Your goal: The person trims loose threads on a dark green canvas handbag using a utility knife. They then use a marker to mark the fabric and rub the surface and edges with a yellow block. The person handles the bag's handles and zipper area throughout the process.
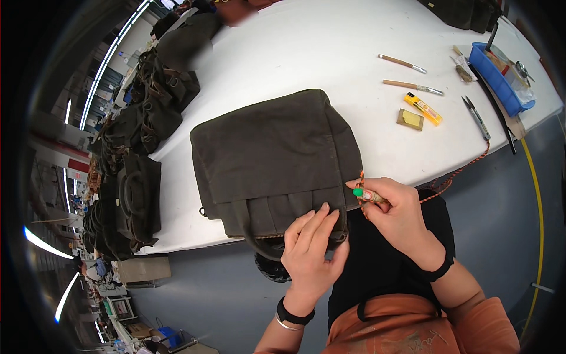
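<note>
Dark-grey fabric bag (pixel 265 153) lies under the loosely spread left hand (pixel 314 253), while the right hand (pixel 401 215) clamps a green-ended stick (pixel 369 196).

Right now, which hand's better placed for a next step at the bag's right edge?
Probably the right hand: it's beside that edge, gripping a green-tipped item. The left hand has its fingers on the bag near the zipper.
</note>
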`<state>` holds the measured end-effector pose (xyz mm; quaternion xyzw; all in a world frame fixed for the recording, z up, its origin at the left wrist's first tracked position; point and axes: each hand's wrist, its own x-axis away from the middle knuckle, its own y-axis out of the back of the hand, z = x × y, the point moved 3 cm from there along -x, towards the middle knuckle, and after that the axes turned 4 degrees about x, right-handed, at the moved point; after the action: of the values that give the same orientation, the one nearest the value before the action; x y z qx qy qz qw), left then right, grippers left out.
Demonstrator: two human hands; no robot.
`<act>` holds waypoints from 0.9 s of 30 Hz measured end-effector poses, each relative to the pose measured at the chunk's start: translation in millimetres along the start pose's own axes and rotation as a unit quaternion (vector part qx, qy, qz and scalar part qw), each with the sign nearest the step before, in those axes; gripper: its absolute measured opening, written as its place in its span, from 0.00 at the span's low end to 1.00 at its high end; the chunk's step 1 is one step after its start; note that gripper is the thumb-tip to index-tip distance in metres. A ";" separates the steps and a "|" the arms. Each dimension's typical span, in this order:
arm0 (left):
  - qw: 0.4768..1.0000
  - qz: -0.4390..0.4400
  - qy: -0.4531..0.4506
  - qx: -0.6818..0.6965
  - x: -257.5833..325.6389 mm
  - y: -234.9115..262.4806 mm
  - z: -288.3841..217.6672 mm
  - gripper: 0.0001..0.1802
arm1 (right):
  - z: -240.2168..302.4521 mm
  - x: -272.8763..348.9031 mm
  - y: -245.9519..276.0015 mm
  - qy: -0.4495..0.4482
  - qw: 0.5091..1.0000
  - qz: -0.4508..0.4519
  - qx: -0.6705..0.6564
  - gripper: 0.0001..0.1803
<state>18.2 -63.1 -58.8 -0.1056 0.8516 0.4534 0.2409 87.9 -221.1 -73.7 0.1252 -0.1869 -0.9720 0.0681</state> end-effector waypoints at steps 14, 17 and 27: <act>0.980 0.033 -0.051 -0.191 8.5 -17.7 0.6 0.31 | 0.4 2.2 -0.9 0.062 0.991 -0.029 0.117 0.25; 0.980 0.014 -0.064 -0.188 5.8 -18.1 5.5 0.29 | 0.0 0.6 0.3 0.063 0.992 -0.014 0.107 0.26; 0.994 -0.110 -0.029 0.001 -15.2 3.8 15.9 0.16 | 8.4 -4.6 13.3 0.101 0.993 0.065 0.013 0.26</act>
<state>34.8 -48.5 -55.9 -0.1854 0.8278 0.4265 0.3138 91.2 -229.7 -60.0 0.2108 -0.1997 -0.9455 0.1476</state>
